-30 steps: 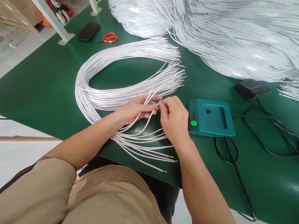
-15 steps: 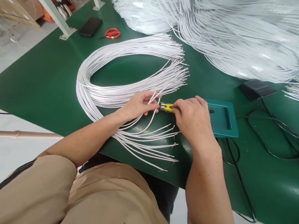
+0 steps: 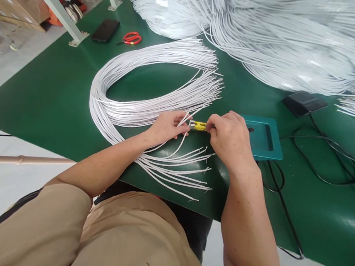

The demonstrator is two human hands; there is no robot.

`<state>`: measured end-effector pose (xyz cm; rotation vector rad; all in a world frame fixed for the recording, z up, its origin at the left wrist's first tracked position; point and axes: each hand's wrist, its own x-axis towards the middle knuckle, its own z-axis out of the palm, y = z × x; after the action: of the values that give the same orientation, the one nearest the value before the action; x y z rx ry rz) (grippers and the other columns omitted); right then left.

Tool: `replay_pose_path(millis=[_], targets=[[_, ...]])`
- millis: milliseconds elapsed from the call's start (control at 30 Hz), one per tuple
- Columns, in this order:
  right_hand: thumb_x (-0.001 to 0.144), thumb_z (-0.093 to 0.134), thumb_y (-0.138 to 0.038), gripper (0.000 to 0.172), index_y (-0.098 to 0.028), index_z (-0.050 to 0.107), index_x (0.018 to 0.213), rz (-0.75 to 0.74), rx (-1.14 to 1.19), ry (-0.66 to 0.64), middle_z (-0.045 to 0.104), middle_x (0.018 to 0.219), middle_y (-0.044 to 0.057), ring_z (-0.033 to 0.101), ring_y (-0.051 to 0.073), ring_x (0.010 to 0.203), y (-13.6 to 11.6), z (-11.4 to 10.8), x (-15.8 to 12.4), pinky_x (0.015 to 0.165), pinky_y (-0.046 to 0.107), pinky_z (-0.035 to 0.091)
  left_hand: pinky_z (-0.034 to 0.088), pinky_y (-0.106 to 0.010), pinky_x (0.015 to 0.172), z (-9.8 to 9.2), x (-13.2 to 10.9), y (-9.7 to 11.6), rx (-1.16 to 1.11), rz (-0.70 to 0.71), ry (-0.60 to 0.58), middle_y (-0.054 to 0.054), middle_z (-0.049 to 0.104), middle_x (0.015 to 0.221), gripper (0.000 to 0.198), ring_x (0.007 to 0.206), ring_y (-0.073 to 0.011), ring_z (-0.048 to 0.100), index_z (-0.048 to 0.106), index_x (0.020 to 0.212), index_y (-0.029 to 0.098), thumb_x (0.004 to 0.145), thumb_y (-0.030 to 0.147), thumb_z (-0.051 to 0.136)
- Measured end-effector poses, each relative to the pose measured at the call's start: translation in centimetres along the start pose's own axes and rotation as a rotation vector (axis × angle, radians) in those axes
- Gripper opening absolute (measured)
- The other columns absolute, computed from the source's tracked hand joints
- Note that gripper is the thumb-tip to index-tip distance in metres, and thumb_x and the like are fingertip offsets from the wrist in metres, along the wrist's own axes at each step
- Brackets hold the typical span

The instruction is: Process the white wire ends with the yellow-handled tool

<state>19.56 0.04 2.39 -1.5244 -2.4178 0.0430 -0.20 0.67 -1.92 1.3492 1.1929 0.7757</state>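
My left hand (image 3: 166,127) is closed, pinching the end of one white wire (image 3: 183,139) out of the curved bundle of white wires (image 3: 132,84) on the green table (image 3: 54,98). My right hand (image 3: 230,139) is closed on a small yellow connector (image 3: 199,126) and holds it against that wire end. Loose wire ends with bare tips (image 3: 187,170) fan out on the table just below both hands. Behind my right hand, partly hidden by it, sits a teal box (image 3: 265,138).
Large heaps of white wire (image 3: 280,38) fill the far side. A black pedal (image 3: 304,103) with black cables (image 3: 325,161) lies to the right. Red scissors (image 3: 131,37) and a black phone (image 3: 105,30) lie at the far left by metal frame legs (image 3: 56,10).
My right hand moved right, away from my left hand, and the yellow connector now shows between them. The view shifted slightly.
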Motion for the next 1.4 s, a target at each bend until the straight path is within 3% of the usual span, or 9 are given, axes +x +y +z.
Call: replay_pose_path(millis=[133, 267, 500, 633, 733, 800, 967, 1167, 1400], targets=[[0.089, 0.05, -0.02, 0.02, -0.019, 0.067, 0.099, 0.047, -0.039, 0.145, 0.071, 0.099, 0.011, 0.058, 0.03, 0.106, 0.4, -0.2, -0.5, 0.111, 0.06, 0.026, 0.046, -0.015, 0.045, 0.0, 0.0, -0.1, -0.035, 0.008, -0.011, -0.006, 0.073, 0.082, 0.037, 0.073, -0.0174, 0.073, 0.065, 0.11, 0.015, 0.076, 0.026, 0.072], [0.096, 0.044, -0.028, 0.034, -0.015, 0.059, 0.123, 0.276, -0.195, 0.274, 0.06, 0.132, 0.021, 0.047, 0.038, 0.128, 1.4, 0.4, -1.1, 0.108, 0.071, 0.019, 0.05, -0.017, 0.049, -0.2, 0.0, 0.1, -0.082, -0.008, -0.024, -0.006, 0.073, 0.083, 0.038, 0.073, -0.0169, 0.073, 0.064, 0.11, 0.014, 0.075, 0.026, 0.073], [0.097, 0.043, -0.03, 0.035, -0.014, 0.06, 0.123, 0.304, -0.191, 0.26, 0.062, 0.129, 0.022, 0.049, 0.038, 0.125, 1.5, 0.5, -0.9, 0.107, 0.066, 0.025, 0.049, -0.019, 0.053, -1.4, -0.1, 0.6, -0.115, -0.006, 0.009, -0.004, 0.071, 0.081, 0.046, 0.074, -0.0162, 0.071, 0.063, 0.116, 0.013, 0.073, 0.024, 0.076], [0.098, 0.044, -0.033, 0.03, -0.017, 0.068, 0.107, 0.081, 0.029, 0.236, 0.07, 0.107, 0.015, 0.058, 0.029, 0.103, -1.1, -0.2, -0.6, 0.093, 0.044, 0.041, 0.045, -0.018, 0.052, -1.7, 0.0, 0.6, -0.155, 0.007, -0.022, -0.004, 0.069, 0.082, 0.038, 0.07, -0.012, 0.065, 0.068, 0.103, 0.013, 0.072, 0.033, 0.077], [0.097, 0.049, -0.03, 0.025, -0.02, 0.071, 0.091, -0.315, 0.26, 0.01, 0.072, 0.094, 0.008, 0.058, 0.022, 0.092, -3.9, 0.4, -0.5, 0.086, 0.033, 0.044, 0.045, -0.019, 0.055, -1.7, 0.1, 0.5, -0.221, 0.014, -0.044, -0.002, 0.066, 0.08, 0.036, 0.065, -0.009, 0.059, 0.068, 0.089, 0.012, 0.066, 0.036, 0.082], [0.094, 0.055, -0.028, 0.024, -0.017, 0.071, 0.082, -0.411, 0.236, -0.117, 0.071, 0.086, 0.01, 0.058, 0.023, 0.094, -5.3, 0.9, -0.5, 0.086, 0.034, 0.043, 0.046, -0.02, 0.058, -1.7, 0.2, 0.5, -0.265, 0.002, -0.038, -0.001, 0.065, 0.078, 0.039, 0.066, -0.0084, 0.057, 0.069, 0.091, 0.013, 0.066, 0.039, 0.083], [0.09, 0.059, -0.028, 0.024, -0.019, 0.069, 0.07, -0.091, 0.359, -0.396, 0.067, 0.068, 0.006, 0.057, 0.018, 0.064, -5.4, 0.9, -0.5, 0.06, 0.03, 0.038, 0.045, -0.019, 0.063, -2.0, 0.1, 0.7, -0.292, -0.006, -0.005, -0.002, 0.064, 0.079, 0.037, 0.073, -0.0085, 0.056, 0.074, 0.097, 0.016, 0.075, 0.047, 0.075], [0.087, 0.06, -0.039, 0.018, -0.022, 0.061, 0.083, 0.518, 1.063, 0.056, 0.062, 0.063, -0.004, 0.049, 0.009, 0.042, -3.2, -0.1, 0.2, 0.044, 0.024, 0.038, 0.049, -0.025, 0.073, -1.8, -0.4, 1.0, -0.243, 0.018, -0.097, -0.002, 0.069, 0.083, 0.04, 0.072, -0.0099, 0.059, 0.074, 0.099, 0.016, 0.067, 0.037, 0.083], [0.077, 0.072, -0.034, 0.021, -0.019, 0.059, 0.07, 0.493, 1.369, 0.077, 0.051, 0.05, -0.007, 0.041, 0.006, 0.04, -3.4, 0.5, 0.5, 0.041, 0.022, 0.034, 0.047, -0.02, 0.07, -0.8, -0.7, 1.4, -0.384, 0.108, -0.12, 0.002, 0.063, 0.081, 0.03, 0.076, -0.0076, 0.062, 0.057, 0.079, 0.014, 0.07, 0.03, 0.082]])
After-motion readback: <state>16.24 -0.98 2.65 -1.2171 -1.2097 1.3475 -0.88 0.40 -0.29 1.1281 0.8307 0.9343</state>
